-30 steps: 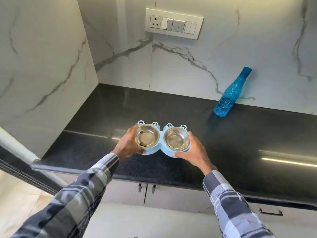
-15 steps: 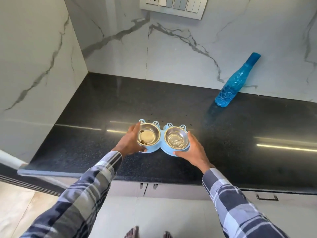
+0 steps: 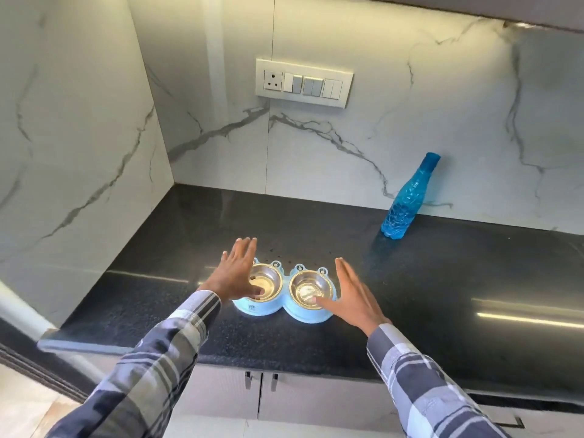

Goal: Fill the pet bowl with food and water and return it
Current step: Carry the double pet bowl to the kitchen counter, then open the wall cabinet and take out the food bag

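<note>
The pet bowl (image 3: 284, 294) is set on the worktop (image 3: 442, 279); both hands, left hand (image 3: 235, 273) and right hand (image 3: 350, 295), are spread, nothing gripped. Filling seems next: the blue bottle (image 3: 404, 200) must be fetched.

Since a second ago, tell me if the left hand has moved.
Yes. The left hand has let go of the blue pet bowl, which sits on the black counter, and now hovers open above its left side.
</note>
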